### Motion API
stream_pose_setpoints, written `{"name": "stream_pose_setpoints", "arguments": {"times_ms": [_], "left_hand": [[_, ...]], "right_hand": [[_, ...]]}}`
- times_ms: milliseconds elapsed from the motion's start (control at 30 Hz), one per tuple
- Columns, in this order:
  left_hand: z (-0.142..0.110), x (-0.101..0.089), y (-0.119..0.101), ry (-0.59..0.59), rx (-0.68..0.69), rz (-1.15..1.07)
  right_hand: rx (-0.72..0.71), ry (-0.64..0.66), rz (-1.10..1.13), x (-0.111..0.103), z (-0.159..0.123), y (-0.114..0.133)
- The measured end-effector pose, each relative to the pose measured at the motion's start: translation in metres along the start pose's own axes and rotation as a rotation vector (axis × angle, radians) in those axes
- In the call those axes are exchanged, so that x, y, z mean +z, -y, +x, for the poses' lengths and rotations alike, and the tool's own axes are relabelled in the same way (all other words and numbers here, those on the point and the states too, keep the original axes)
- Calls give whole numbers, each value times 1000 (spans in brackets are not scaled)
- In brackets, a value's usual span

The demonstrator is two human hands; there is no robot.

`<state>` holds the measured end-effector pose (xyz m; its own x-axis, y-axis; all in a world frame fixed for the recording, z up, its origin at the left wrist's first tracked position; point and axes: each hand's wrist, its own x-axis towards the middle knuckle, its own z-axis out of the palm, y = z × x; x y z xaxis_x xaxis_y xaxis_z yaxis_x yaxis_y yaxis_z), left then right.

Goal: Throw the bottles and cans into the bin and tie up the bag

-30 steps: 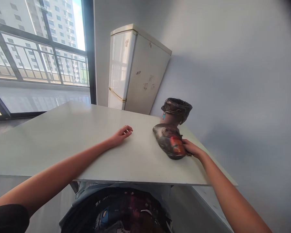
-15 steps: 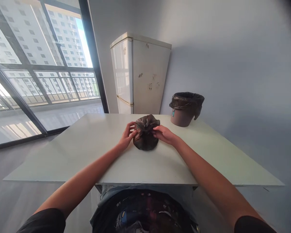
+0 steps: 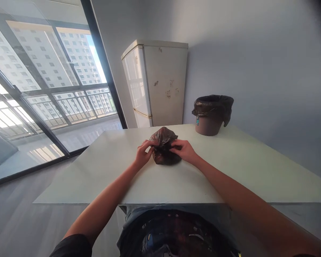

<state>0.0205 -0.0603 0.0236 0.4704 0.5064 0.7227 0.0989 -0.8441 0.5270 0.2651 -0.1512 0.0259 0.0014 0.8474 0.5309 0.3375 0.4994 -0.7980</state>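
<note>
A dark, bunched-up garbage bag (image 3: 166, 157) rests on the pale table, its gathered top puffed up at the far side. My left hand (image 3: 144, 150) pinches the bag's plastic on the left, thumb and fingers together. On the opposite side my right hand (image 3: 184, 150) grips the plastic between thumb and fingers. What lies inside the bag is hidden, and a dark fold or gap shows between the two hands.
A brown trash can (image 3: 209, 125) lined with a dark bag stands at the table's back right. Behind the table (image 3: 96, 178) is a worn white refrigerator (image 3: 166, 78). Sliding glass doors (image 3: 53, 82) fill the left, and a grey wall rises on the right.
My left hand has moved from the bag's side to pinch its plastic, and the bag's gathered neck has been pulled wider. The view has turned slightly left.
</note>
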Motion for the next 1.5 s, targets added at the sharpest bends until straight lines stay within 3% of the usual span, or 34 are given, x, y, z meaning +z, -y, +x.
{"name": "stream_pose_setpoints", "arguments": {"times_ms": [167,333,533,667,767,900,967,1033,1233,1400,1500], "left_hand": [[4,-15,11,-208,-151,97],[7,-22,33,-364,-251,12],[7,-23,60,-363,-388,-65],[6,-20,60,-334,-476,-146],[4,-15,54,-280,-513,-219],[4,-9,50,-206,-550,-418],[4,-8,51,-215,-555,-487],[4,-7,53,-244,-562,-538],[5,-11,62,-408,-656,-701],[14,-24,67,-571,-684,-787],[19,-35,72,-653,-703,-787]], "right_hand": [[93,-296,-53,-30,9,-9],[256,-635,-214,-55,12,-28],[401,-759,-335,-64,9,-42],[345,-824,-460,-68,9,-32],[117,-656,-540,-63,7,-17],[-208,-160,-437,-45,3,-1],[-298,34,-405,-35,1,-1],[-309,147,-422,-30,0,-6],[-254,118,-499,-40,2,-25],[-166,-13,-419,-53,7,-19],[-36,15,-362,-60,7,-13]]}}
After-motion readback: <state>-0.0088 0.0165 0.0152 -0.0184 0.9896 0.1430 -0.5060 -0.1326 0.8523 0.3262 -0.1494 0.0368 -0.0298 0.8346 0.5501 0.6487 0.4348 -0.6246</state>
